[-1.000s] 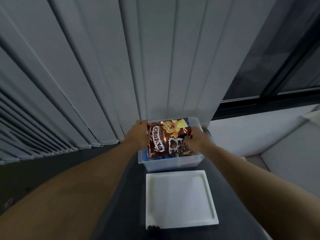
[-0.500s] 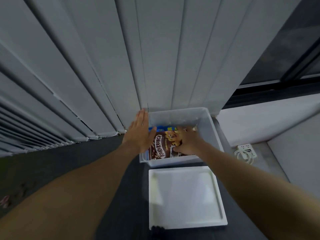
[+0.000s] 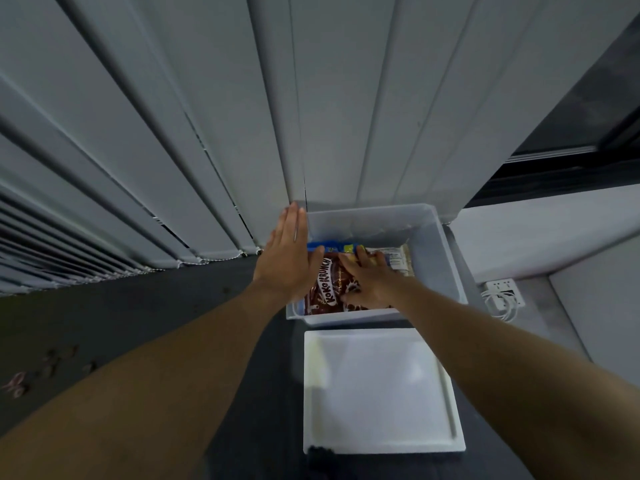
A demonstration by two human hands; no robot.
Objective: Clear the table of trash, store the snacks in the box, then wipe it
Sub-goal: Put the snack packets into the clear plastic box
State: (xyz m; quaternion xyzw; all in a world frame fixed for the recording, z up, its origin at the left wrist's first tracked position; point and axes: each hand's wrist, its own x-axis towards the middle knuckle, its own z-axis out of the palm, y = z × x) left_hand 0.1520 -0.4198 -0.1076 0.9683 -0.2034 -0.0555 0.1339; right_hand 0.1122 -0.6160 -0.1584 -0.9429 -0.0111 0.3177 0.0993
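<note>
A clear plastic box (image 3: 446, 258) stands on the dark bench (image 3: 273, 393), close against grey vertical blinds (image 3: 207, 133) at its twelve o'clock. Inside the box, toward its nine o'clock side, a brown Koko Krunch packet (image 3: 327, 287) lies flat with its label facing up. A blue packet (image 3: 329, 245) lies at the brown packet's twelve o'clock edge, and a pale packet (image 3: 398, 260) lies at its three o'clock, both also in the box.

The left grip (image 3: 287, 258) is spread flat with its fingers straight and together. It lies against the outside of the box wall at nine o'clock, the thumb reaching over the rim toward the blue packet, and it grasps nothing. The right grip (image 3: 370, 282) is inside the box with its fingers fanned out, resting palm-down on the Koko Krunch packet. It presses on the packet without curling round it.

A white lid (image 3: 381, 389) lies flat on the bench at the box's six o'clock, just apart from it. A white power strip (image 3: 504, 292) with a coiled cord sits at the box's three o'clock, lower than the bench.
</note>
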